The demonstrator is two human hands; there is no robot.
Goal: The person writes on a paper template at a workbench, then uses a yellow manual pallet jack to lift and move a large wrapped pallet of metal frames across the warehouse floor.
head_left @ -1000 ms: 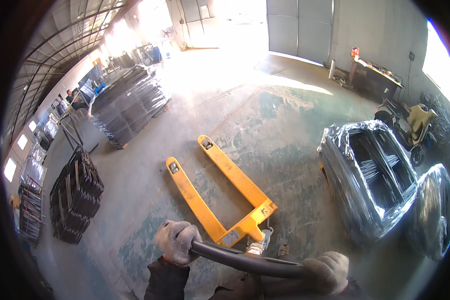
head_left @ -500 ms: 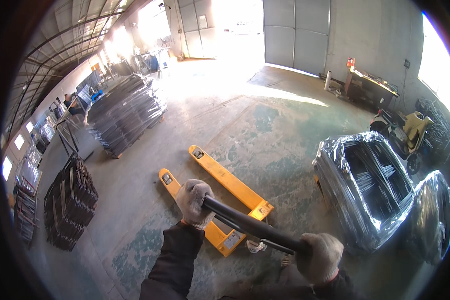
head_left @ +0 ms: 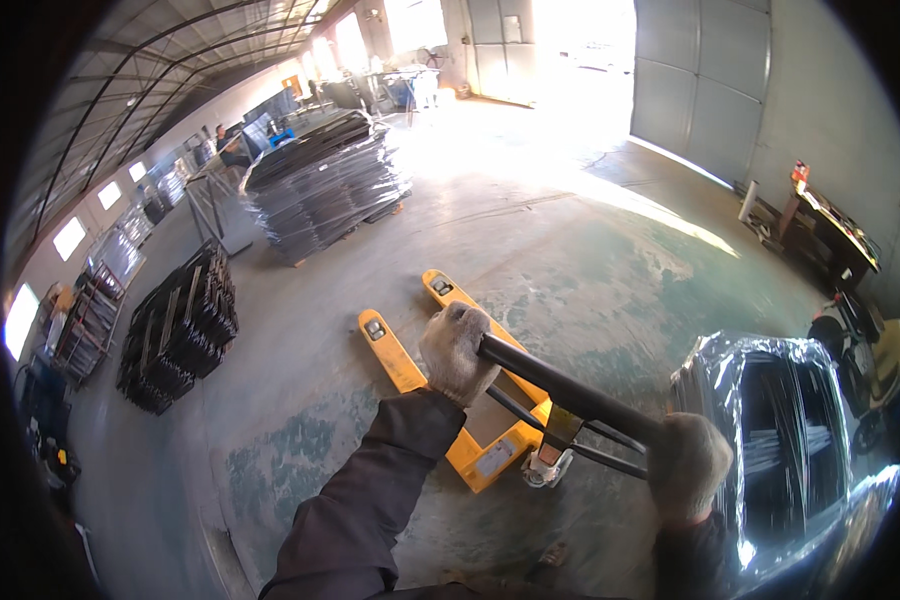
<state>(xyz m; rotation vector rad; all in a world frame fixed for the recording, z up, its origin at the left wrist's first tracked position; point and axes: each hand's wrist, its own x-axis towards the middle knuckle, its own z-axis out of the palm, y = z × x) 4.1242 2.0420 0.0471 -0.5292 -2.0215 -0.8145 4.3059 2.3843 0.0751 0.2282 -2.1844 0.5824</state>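
A yellow pallet jack point(head_left: 501, 455) stands on the floor ahead of me, its two forks pointing away and carrying nothing. Its black handle point(head_left: 580, 392) runs across in front of me. Wrapped round the handle's left end is my left hand point(head_left: 457, 352), in a greyish knitted glove. My right hand point(head_left: 688, 464), gloved alike, grips the other end, close by a plastic-wrapped stack point(head_left: 722, 400) on the right. Part of the jack's steering wheel base point(head_left: 547, 468) shows beneath the handle.
A wrapped stack of dark frames point(head_left: 320, 190) stands ahead left, with a person point(head_left: 232, 150) behind it. Nearer on the left is a dark stack of metal parts point(head_left: 180, 325). A desk point(head_left: 822, 240) and a scooter-like vehicle point(head_left: 875, 350) line the right wall; a doorway glares beyond.
My view has swung left, so the surroundings sit farther right. The pallet jack's forks have turned relative to the floor, and both hands keep hold of the handle.
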